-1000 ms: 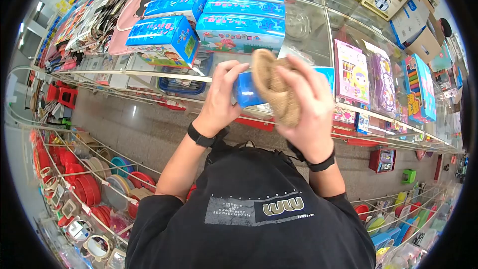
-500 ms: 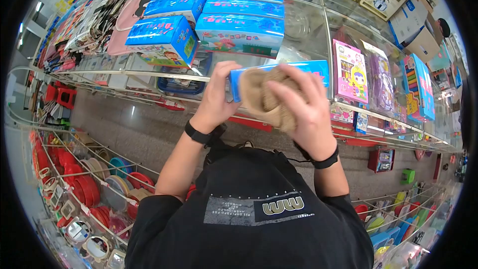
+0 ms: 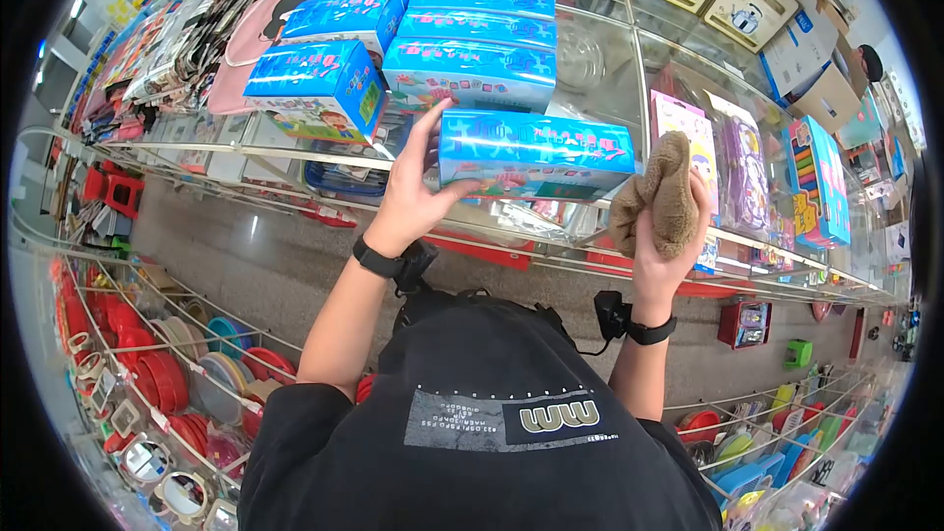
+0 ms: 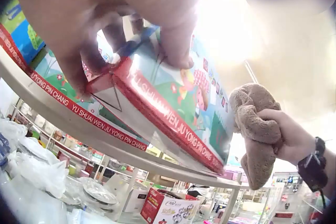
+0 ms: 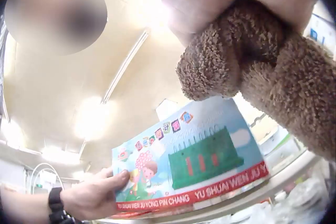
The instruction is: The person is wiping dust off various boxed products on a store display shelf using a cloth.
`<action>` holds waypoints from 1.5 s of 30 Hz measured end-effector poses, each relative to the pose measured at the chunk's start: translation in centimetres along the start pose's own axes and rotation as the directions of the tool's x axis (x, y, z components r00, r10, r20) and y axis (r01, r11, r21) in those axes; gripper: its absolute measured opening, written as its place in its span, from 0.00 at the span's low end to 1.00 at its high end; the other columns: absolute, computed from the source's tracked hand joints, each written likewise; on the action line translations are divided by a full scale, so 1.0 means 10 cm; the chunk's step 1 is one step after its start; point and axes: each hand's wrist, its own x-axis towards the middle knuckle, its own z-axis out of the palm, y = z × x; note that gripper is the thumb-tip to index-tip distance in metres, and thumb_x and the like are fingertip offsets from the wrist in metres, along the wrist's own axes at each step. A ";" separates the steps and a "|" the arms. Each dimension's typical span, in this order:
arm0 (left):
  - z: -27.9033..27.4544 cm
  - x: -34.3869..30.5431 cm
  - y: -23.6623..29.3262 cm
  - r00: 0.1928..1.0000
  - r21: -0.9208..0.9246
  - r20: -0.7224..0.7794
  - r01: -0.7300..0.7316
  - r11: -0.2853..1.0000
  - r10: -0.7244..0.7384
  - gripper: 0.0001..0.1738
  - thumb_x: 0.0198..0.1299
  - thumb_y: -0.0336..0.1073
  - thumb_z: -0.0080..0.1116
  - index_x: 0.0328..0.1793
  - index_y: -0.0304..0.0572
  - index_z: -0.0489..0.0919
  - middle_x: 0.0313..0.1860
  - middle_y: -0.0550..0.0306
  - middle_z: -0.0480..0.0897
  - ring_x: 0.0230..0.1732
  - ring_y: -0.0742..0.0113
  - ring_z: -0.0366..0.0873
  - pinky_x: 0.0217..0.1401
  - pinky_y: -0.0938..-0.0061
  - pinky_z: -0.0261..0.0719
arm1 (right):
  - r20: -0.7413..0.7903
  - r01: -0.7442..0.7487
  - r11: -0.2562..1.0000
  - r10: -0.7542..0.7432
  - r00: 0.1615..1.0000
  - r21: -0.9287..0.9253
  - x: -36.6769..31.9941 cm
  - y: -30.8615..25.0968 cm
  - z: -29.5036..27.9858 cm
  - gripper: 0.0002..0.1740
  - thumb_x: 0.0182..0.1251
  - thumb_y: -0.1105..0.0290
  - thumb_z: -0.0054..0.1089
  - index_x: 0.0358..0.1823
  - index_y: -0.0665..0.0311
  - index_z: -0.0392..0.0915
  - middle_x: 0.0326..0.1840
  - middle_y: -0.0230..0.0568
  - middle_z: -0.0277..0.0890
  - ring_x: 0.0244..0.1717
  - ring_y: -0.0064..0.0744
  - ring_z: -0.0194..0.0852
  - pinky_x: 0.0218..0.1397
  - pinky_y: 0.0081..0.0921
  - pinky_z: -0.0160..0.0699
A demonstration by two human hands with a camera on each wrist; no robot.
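Observation:
My left hand (image 3: 415, 199) grips one end of a blue cartoon-printed box (image 3: 536, 149), thumb on the near face and fingers behind. The box is held level at the front edge of the glass shelf, and its red lower border shows in the left wrist view. A bunched brown plush cloth (image 3: 661, 199) is in my right hand (image 3: 677, 241), just beyond the box's right end. In the right wrist view the curly pile of the cloth (image 5: 215, 58) hangs from the fingers, and the green calendar picture on the box (image 5: 191, 155) faces me.
Matching blue boxes (image 3: 472, 59) stand in rows behind, with one apart (image 3: 320, 88) at left. Pink and purple packs (image 3: 742, 167) lean at right. Kettle cartons (image 3: 752, 10) stand farther back. Wire racks with red basins (image 3: 162, 379) flank the aisle behind me.
The cloth was over the front of the box and has moved right, off its end. The box has turned from tilted to level, its printed long side now showing. My left hand keeps its grip.

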 end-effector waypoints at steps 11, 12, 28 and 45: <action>-0.04 -0.01 0.00 0.995 0.266 0.057 -0.096 0.959 0.084 0.62 0.61 0.35 0.80 0.93 0.42 0.49 0.82 0.37 0.68 0.81 0.47 0.71 0.85 0.55 0.66 | 0.094 -0.267 0.932 0.251 0.963 0.245 -0.14 0.13 0.24 0.36 0.68 0.83 0.69 0.78 0.68 0.68 0.71 0.44 0.75 0.73 0.36 0.74 0.80 0.36 0.69; -0.05 -0.02 0.03 0.993 0.283 0.077 -0.104 0.954 0.085 0.65 0.58 0.37 0.82 0.94 0.42 0.47 0.83 0.36 0.68 0.82 0.45 0.71 0.85 0.54 0.66 | 0.092 -0.282 0.924 0.267 0.959 0.257 -0.14 0.14 0.25 0.36 0.69 0.82 0.69 0.78 0.68 0.68 0.71 0.44 0.75 0.72 0.35 0.74 0.79 0.36 0.70; -0.09 -0.09 0.31 0.956 0.483 0.225 -0.278 0.830 0.190 0.75 0.42 0.25 0.85 0.94 0.40 0.45 0.82 0.27 0.67 0.78 0.28 0.73 0.77 0.51 0.79 | 0.120 -0.472 0.819 0.459 0.880 0.325 -0.01 0.34 0.15 0.38 0.72 0.78 0.73 0.81 0.71 0.67 0.75 0.46 0.76 0.73 0.36 0.77 0.78 0.36 0.73; 0.05 -0.06 0.13 0.987 0.136 0.120 -0.120 0.983 0.104 0.67 0.48 0.35 0.87 0.92 0.44 0.55 0.84 0.41 0.70 0.76 0.40 0.76 0.74 0.54 0.79 | 0.190 0.162 0.966 -0.124 0.974 -0.200 0.21 -0.17 0.36 0.38 0.48 0.79 0.77 0.67 0.63 0.80 0.70 0.54 0.74 0.70 0.62 0.76 0.74 0.51 0.77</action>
